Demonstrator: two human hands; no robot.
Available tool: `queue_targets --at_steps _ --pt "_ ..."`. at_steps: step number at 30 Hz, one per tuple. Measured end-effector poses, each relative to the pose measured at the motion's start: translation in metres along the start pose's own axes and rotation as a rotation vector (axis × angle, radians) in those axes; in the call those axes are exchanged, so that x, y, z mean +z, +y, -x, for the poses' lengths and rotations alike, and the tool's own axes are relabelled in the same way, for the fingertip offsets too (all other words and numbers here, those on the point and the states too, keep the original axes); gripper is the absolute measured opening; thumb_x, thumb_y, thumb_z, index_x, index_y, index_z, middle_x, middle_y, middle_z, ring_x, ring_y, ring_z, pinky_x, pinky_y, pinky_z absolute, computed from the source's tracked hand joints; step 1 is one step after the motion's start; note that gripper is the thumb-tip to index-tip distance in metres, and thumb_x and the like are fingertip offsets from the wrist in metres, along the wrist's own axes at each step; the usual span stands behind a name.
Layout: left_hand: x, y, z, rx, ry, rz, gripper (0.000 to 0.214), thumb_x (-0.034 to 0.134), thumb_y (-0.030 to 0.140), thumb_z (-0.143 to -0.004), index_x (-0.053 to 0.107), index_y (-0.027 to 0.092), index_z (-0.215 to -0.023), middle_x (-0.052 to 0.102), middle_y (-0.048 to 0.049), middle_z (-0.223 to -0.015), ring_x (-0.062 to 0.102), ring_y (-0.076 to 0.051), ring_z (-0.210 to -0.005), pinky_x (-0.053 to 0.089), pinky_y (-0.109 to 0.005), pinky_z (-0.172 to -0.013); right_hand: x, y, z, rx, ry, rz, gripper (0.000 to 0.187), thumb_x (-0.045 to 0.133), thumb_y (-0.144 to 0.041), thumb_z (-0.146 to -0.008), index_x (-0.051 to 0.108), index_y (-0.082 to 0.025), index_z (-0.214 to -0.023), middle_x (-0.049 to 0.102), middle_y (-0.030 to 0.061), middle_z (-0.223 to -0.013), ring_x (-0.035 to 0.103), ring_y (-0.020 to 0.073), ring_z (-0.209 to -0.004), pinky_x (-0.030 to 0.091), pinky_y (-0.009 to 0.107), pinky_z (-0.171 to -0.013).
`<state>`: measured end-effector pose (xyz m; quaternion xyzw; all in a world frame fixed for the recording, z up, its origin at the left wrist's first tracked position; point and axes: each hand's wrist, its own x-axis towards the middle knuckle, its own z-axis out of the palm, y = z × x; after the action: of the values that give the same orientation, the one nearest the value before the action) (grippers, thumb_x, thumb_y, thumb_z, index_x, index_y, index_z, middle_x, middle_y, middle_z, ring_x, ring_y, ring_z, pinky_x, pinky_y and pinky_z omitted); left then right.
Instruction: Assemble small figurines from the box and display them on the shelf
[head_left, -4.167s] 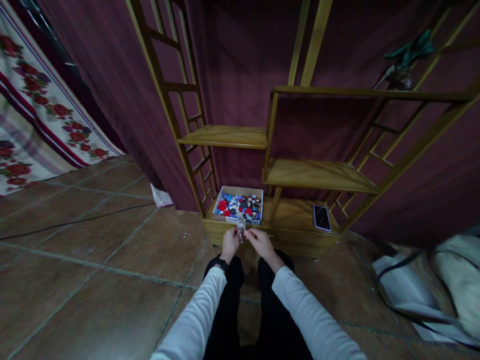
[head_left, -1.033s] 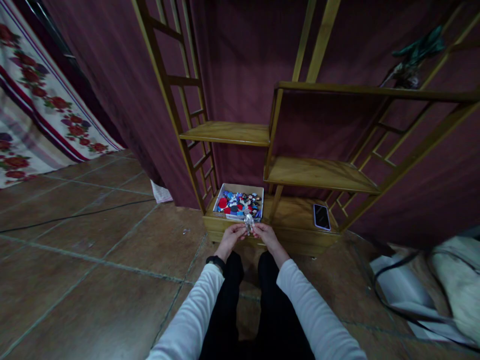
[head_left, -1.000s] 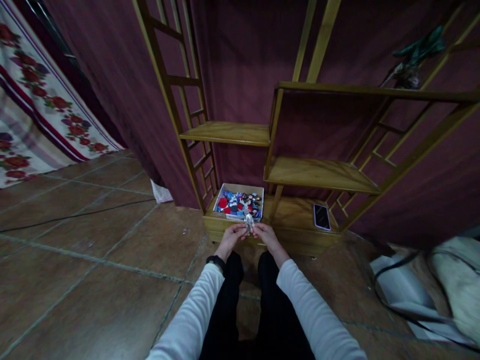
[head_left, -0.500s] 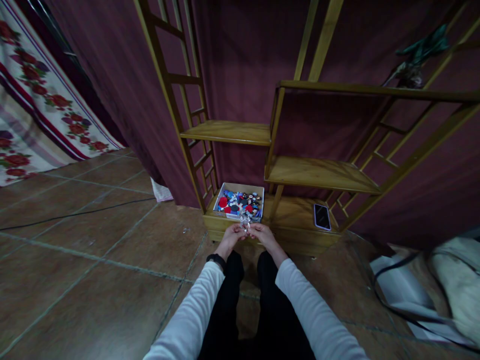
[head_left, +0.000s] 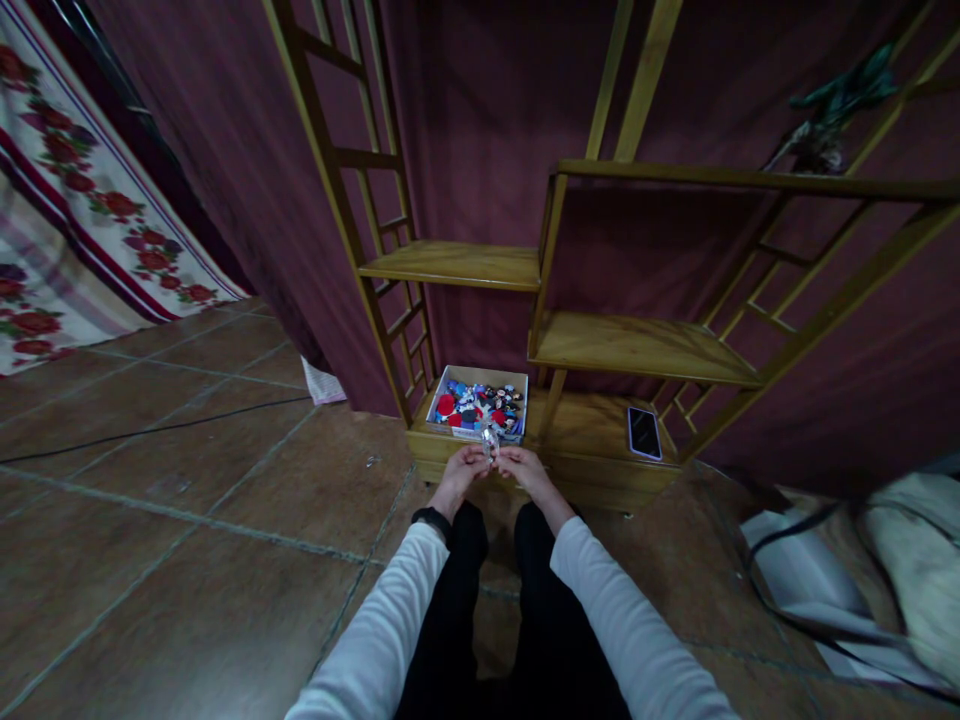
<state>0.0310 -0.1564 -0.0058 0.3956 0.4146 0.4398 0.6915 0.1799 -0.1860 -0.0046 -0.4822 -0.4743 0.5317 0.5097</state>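
Observation:
Between my two hands is a small, shiny, clear plastic wrapper, pinched at its lower end and standing up above my fingertips. Whether something is inside it is too small to tell. My left hand, with a dark band on the wrist, grips it from the left. From the other side my right hand holds it, fingertips close to those of the left. Just beyond the hands, a shallow cardboard box sits on the low shelf, full of small colourful figures in red, blue, black and white.
A wooden shelf unit rises in front of a dark red curtain. On its bottom board lies a phone. Bags with a dark strap rest on the floor at right. A black cable crosses the tiles at left.
The clear wrapper has altered its shape, from crumpled and spread out to narrower and more upright. Both hands stay in nearly the same place.

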Motion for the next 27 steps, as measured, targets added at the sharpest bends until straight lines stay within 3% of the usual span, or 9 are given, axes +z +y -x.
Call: queue_targets --at_steps 9,16,23,27 --pt "-0.0027 0.0 -0.0022 -0.008 -0.011 0.071 0.041 0.082 0.018 -0.045 0.064 0.013 -0.082 0.065 -0.0018 -0.063 0.06 -0.011 -0.059 0.044 -0.022 -0.059 -0.0019 0.0038 -0.0021 -0.026 0.04 0.035 0.026 0.063 -0.04 -0.066 0.068 -0.018 -0.079 0.065 0.0002 -0.065 0.053 0.0103 -0.055 0.042 0.022 -0.054" --pt "-0.0013 0.003 0.0007 -0.008 -0.023 0.053 0.043 0.083 0.02 -0.045 0.062 0.014 -0.082 0.064 -0.0003 -0.063 0.057 -0.009 -0.053 0.04 -0.019 -0.052 -0.0036 0.0071 -0.0039 0.02 0.077 0.039 0.026 0.064 -0.039 -0.065 0.068 -0.018 -0.081 0.066 0.0011 -0.068 0.055 0.0115 -0.058 0.044 0.023 -0.053" --pt "-0.0009 0.0027 0.0019 0.046 -0.002 0.043 0.047 0.082 0.022 -0.044 0.057 0.017 -0.082 0.061 0.0032 -0.06 0.056 -0.009 -0.052 0.042 -0.02 -0.053 0.0007 0.0047 -0.0026 0.118 0.073 -0.061 0.034 0.069 -0.032 -0.058 0.065 -0.019 -0.089 0.068 0.0031 -0.079 0.062 0.0158 -0.07 0.049 0.026 -0.06" --pt "0.0007 0.0029 0.0017 0.086 0.026 0.02 0.046 0.082 0.024 -0.044 0.055 0.017 -0.081 0.059 0.0043 -0.057 0.055 -0.009 -0.051 0.043 -0.022 -0.055 0.0024 0.0039 -0.0019 0.121 0.045 -0.098 0.034 0.069 -0.034 -0.061 0.063 -0.02 -0.092 0.068 0.0037 -0.084 0.064 0.0176 -0.079 0.051 0.028 -0.067"
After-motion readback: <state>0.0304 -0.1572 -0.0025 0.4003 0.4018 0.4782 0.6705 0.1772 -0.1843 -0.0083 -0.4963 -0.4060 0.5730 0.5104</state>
